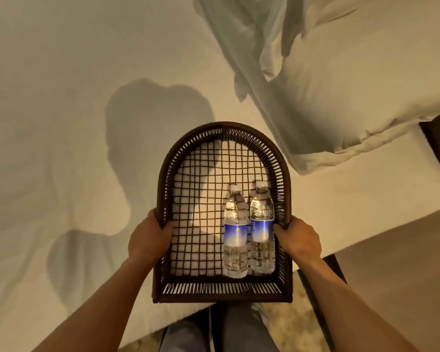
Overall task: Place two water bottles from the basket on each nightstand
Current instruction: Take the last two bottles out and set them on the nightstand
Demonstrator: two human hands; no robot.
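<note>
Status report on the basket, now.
Left hand and right hand grip basket sides. Two water bottles lie inside, right side. Basket over bed; no nightstand in view.

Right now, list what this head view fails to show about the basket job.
- Nightstands: none clearly in view; the dark furniture at the right edge is cut off.
- Label text on the two water bottles: too small.
- Left hand and right hand fingertips: hidden under the wicker basket rim.
- Floor below: blocked by basket and legs.

Dark brown woven basket (163,179) with an open grid base; clear bottles (235,232) wear blue-to-white labels; bed (61,72) cream-white.
</note>
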